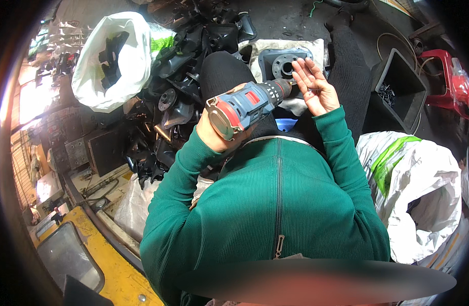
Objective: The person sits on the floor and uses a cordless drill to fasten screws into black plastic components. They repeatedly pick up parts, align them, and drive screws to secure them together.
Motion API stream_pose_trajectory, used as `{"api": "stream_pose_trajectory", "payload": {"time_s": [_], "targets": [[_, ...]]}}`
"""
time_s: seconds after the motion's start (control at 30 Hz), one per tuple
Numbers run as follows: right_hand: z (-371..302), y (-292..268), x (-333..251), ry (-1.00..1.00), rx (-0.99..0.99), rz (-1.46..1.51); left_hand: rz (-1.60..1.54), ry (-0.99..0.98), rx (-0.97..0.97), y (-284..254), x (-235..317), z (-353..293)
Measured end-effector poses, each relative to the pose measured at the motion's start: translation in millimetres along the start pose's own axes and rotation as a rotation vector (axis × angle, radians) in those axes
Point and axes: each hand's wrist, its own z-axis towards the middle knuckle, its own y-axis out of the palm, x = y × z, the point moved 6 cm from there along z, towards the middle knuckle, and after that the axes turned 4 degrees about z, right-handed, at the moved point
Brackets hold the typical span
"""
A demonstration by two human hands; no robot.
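Cordless drill (249,104) near frame centre, left hand (208,133) wrapped round it. Right hand (317,89) beside drill's tip, fingers loosely spread; cannot tell whether anything small is pinched. Flanged dark part (283,64) on pale cloth (317,49), upper centre. Dark bin (408,76), upper right.

I'm standing in a workshop, and a crowded one: black shaped parts (219,35) lie heaped to the left, with a blue-and-red power drill (247,107) held up in the middle of it all. Over on the right a dark bin (400,66) holds small metal fasteners (386,95), white sacks (135,81) stand open on both sides, and the floor (290,23) is dark and grubby.
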Motion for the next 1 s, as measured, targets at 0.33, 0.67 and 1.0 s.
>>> {"api": "stream_pose_trajectory", "payload": {"time_s": [0.33, 0.67, 1.0], "targets": [[3, 10, 26, 0.124, -0.030, 0.137, -0.074, -0.024, -0.051, 8, -1, -5], [-1, 23, 32, 0.164, -0.002, 0.104, -0.029, -0.012, -0.021, 3, -7, -9], [-11, -16, 34, 0.229, 0.066, -0.140, 0.013, -0.041, 0.099, -12, -14, -22]]}}
